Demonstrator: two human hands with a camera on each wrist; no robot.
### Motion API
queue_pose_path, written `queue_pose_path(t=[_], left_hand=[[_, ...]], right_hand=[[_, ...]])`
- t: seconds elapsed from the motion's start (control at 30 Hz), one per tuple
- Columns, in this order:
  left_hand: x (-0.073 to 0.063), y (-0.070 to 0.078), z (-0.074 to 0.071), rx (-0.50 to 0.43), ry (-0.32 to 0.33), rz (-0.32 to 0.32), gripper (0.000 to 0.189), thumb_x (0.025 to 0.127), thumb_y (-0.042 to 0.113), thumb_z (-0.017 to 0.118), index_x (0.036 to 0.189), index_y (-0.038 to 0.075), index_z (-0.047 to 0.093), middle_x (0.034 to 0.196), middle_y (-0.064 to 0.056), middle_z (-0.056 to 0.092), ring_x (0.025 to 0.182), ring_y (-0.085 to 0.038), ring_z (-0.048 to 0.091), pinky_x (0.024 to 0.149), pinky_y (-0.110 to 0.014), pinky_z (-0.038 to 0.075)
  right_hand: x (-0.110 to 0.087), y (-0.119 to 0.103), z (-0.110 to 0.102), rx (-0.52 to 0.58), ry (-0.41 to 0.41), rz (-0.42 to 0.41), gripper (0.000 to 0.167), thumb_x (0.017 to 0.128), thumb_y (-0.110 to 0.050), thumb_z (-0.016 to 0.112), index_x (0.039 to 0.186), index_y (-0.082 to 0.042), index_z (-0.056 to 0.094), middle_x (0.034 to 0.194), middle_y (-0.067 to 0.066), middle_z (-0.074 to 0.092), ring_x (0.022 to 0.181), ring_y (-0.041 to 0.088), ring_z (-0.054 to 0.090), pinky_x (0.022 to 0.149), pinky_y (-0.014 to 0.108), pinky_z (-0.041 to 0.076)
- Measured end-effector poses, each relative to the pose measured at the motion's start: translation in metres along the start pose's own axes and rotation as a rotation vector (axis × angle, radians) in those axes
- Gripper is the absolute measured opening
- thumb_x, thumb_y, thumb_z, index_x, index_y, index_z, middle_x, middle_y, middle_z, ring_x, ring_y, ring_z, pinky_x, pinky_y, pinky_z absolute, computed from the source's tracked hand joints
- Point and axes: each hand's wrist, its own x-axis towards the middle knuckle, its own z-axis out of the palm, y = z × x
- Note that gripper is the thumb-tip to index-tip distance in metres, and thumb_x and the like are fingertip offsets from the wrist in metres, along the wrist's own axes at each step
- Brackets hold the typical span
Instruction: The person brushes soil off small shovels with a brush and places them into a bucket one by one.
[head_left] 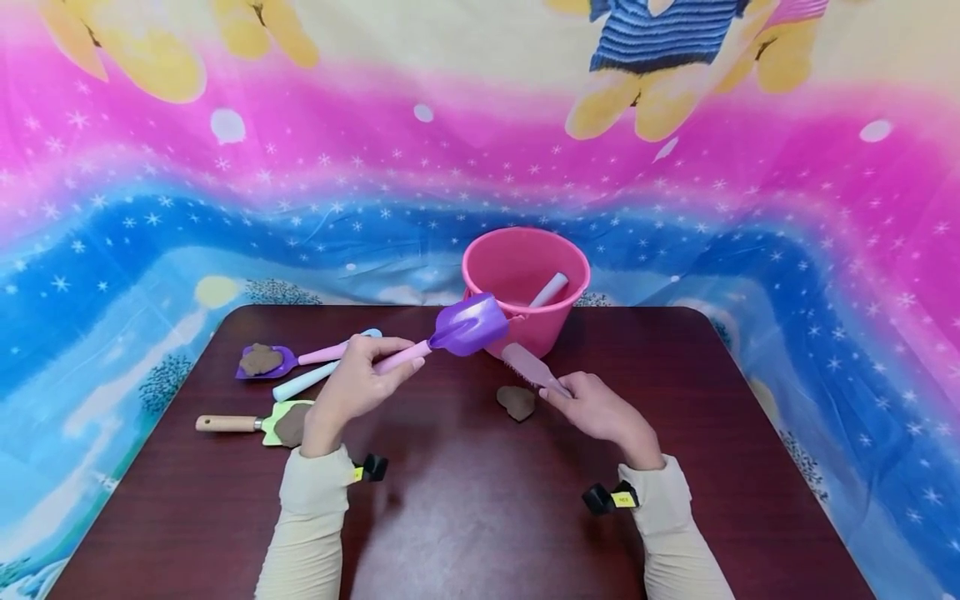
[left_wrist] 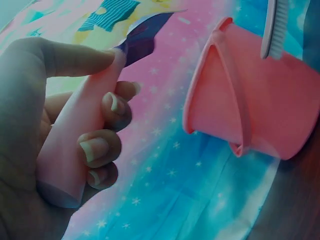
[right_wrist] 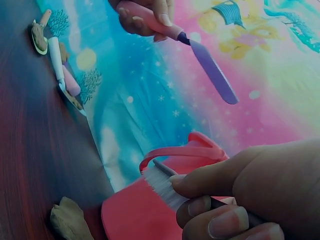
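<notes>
My left hand (head_left: 358,382) grips the pink handle of a small purple shovel (head_left: 471,325), raised in front of the pink bucket (head_left: 528,329). In the left wrist view the fingers wrap its handle (left_wrist: 82,132) and the thumb lies along the top. My right hand (head_left: 600,408) pinches a pale pink brush (head_left: 534,367), its white bristles (right_wrist: 162,186) showing in the right wrist view. The brush head overlaps the bucket's lower front in the head view. Just below it a flat brown lump (head_left: 516,402) lies on the table.
Left on the dark table (head_left: 465,517) lie a purple shovel (head_left: 281,360) and a green shovel (head_left: 277,423), both bearing brown lumps, plus a tool with a pale blue handle (head_left: 306,382). Another pale handle (head_left: 550,289) leans inside the bucket. A patterned cloth (head_left: 360,167) hangs behind.
</notes>
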Motion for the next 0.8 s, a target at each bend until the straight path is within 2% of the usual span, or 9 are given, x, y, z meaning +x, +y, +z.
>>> queue_pose_path(t=[0.27, 0.37, 0.47, 0.57, 0.8], left_hand=[[0.010, -0.006, 0.024, 0.013, 0.194, 0.190, 0.018, 0.090, 0.013, 0.077, 0.107, 0.013, 0.079, 0.084, 0.000, 0.076, 0.063, -0.012, 0.059, 0.058, -0.025, 0.047], [0.015, -0.007, 0.031, 0.028, 0.270, 0.237, 0.017, 0.087, 0.012, 0.079, 0.104, 0.011, 0.079, 0.083, -0.002, 0.075, 0.062, -0.013, 0.059, 0.056, -0.026, 0.046], [0.021, -0.008, 0.038, 0.027, 0.324, 0.248, 0.017, 0.087, 0.012, 0.079, 0.103, 0.008, 0.079, 0.080, -0.004, 0.075, 0.060, -0.017, 0.059, 0.054, -0.030, 0.046], [0.027, -0.010, 0.044, 0.028, 0.350, 0.235, 0.018, 0.088, 0.013, 0.078, 0.104, 0.006, 0.078, 0.080, -0.005, 0.075, 0.060, -0.020, 0.059, 0.054, -0.032, 0.047], [0.049, -0.001, 0.050, 0.106, 0.317, 0.212, 0.019, 0.089, 0.019, 0.076, 0.104, 0.008, 0.079, 0.088, -0.005, 0.076, 0.068, -0.017, 0.062, 0.062, -0.030, 0.048]], right_hand=[[0.000, 0.004, -0.002, 0.002, -0.020, 0.009, 0.038, 0.102, -0.033, 0.059, 0.071, -0.011, 0.058, 0.057, -0.001, 0.042, 0.051, 0.015, 0.039, 0.051, 0.028, 0.037], [-0.001, 0.004, -0.003, 0.000, -0.019, 0.007, 0.039, 0.102, -0.034, 0.059, 0.071, -0.011, 0.058, 0.057, -0.001, 0.042, 0.051, 0.015, 0.039, 0.051, 0.028, 0.037], [-0.001, 0.005, -0.003, -0.003, -0.020, 0.008, 0.039, 0.103, -0.033, 0.059, 0.071, -0.011, 0.058, 0.057, -0.001, 0.042, 0.051, 0.014, 0.039, 0.051, 0.028, 0.036], [-0.001, 0.005, -0.004, 0.002, -0.024, 0.002, 0.039, 0.103, -0.032, 0.059, 0.070, -0.011, 0.057, 0.057, -0.002, 0.041, 0.051, 0.014, 0.038, 0.050, 0.028, 0.036], [-0.002, 0.006, -0.004, -0.002, -0.021, 0.009, 0.039, 0.102, -0.031, 0.059, 0.069, -0.011, 0.056, 0.057, -0.002, 0.041, 0.051, 0.014, 0.038, 0.050, 0.028, 0.036]])
